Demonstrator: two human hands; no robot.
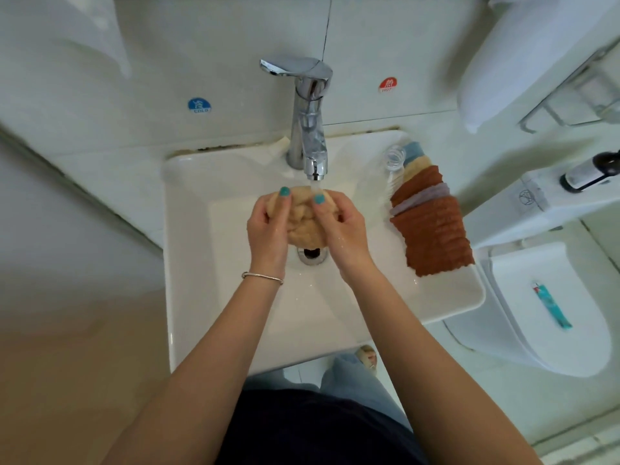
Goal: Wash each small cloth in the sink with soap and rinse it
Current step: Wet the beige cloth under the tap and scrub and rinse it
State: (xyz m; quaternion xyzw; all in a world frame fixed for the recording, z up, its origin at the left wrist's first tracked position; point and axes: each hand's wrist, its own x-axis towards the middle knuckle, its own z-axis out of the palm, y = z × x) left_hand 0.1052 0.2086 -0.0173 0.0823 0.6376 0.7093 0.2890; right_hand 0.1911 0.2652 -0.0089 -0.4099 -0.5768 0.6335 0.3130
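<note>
A wet beige cloth (303,226) is bunched up between both my hands over the white sink (208,297), just above the drain (312,255). My left hand (268,226) grips its left side and my right hand (342,226) grips its right side. Water runs from the chrome tap (310,129) onto the top of the cloth. A row of folded small cloths (429,229), rust brown, lilac, beige and blue, lies on the sink's right rim.
A clear plastic bottle (394,162) lies beside the cloth pile. A bar of soap (280,144) sits at the back rim left of the tap. A dark pump bottle (590,172) stands on the toilet tank at right. A tube (552,307) lies on the toilet lid.
</note>
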